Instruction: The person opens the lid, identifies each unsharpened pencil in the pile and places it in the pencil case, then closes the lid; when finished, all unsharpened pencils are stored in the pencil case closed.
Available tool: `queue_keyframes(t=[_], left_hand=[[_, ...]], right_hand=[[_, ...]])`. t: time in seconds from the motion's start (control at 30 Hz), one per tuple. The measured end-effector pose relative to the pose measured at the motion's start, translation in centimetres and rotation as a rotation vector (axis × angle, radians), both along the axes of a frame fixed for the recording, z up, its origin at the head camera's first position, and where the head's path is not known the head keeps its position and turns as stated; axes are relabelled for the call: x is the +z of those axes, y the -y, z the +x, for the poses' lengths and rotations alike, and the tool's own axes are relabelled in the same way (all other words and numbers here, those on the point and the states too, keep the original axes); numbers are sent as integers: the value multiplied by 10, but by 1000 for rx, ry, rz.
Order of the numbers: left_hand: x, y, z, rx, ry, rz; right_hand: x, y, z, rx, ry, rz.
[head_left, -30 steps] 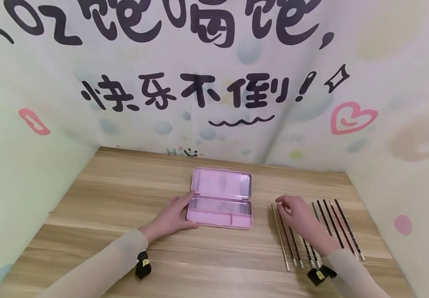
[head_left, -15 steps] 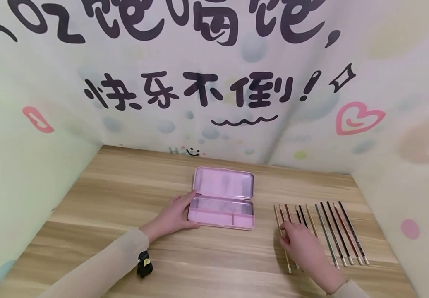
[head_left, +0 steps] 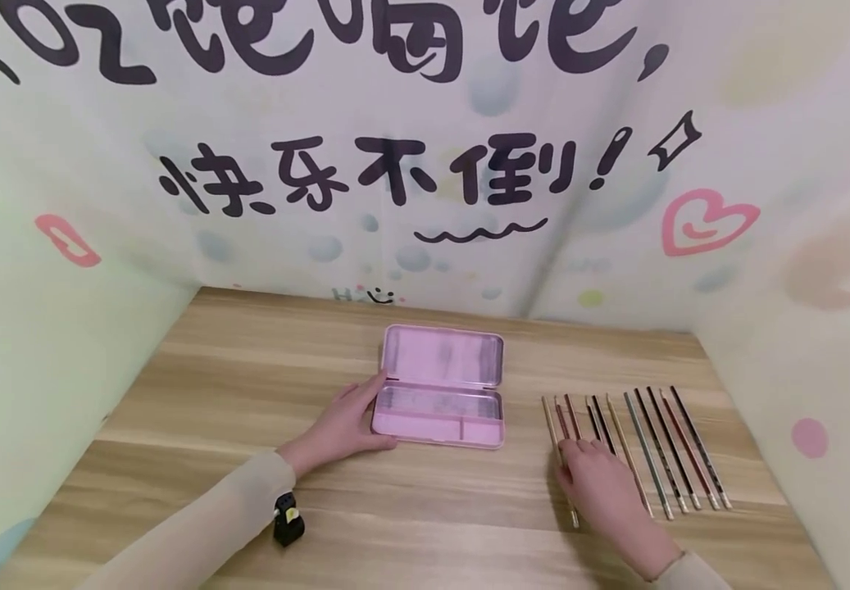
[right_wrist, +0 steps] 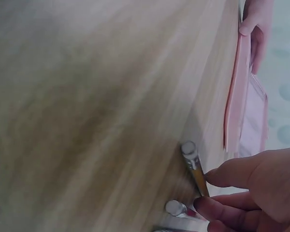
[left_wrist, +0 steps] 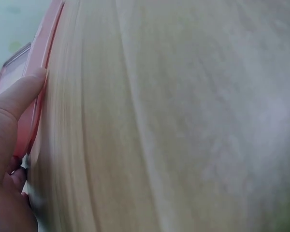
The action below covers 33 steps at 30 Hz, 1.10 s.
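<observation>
Your right grip (head_left: 602,487) pinches the leftmost pencil (right_wrist: 197,171) toward its eraser end; other pencils (head_left: 647,456) lie in a row to its right on the counter (head_left: 432,524). Your left grip (head_left: 339,430) holds the pink pencil case (head_left: 417,430) by its left end; case open, left of pencils, lid (head_left: 443,356) on far side.

Soft light, dimmer, blurred wrist views

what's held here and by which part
The right hand pinches a yellowish pencil partway along its shaft; the left hand grips the pink case by its left end.
</observation>
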State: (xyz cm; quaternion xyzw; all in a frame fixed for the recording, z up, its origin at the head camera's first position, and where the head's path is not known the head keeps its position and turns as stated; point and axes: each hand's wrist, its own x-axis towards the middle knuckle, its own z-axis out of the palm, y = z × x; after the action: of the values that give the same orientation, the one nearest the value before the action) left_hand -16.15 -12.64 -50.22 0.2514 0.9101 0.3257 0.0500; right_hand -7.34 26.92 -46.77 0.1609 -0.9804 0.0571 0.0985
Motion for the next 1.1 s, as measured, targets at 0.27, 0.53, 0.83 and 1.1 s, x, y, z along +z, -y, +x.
queue_keyframes(t=[0.27,0.53,0.83,1.1], left_hand=[[3,1,-2,-3,40,-6],[3,1,-1,-1,50,6],[3,1,-1,3,40,12],[2,1,-1,3,41,3]], right_hand=[[1,5,0,-17,49,-6],[2,10,-4,-32,57,-30],[6,12,-14,-132,190,-146],[10,10,-25,-167,269,-178]])
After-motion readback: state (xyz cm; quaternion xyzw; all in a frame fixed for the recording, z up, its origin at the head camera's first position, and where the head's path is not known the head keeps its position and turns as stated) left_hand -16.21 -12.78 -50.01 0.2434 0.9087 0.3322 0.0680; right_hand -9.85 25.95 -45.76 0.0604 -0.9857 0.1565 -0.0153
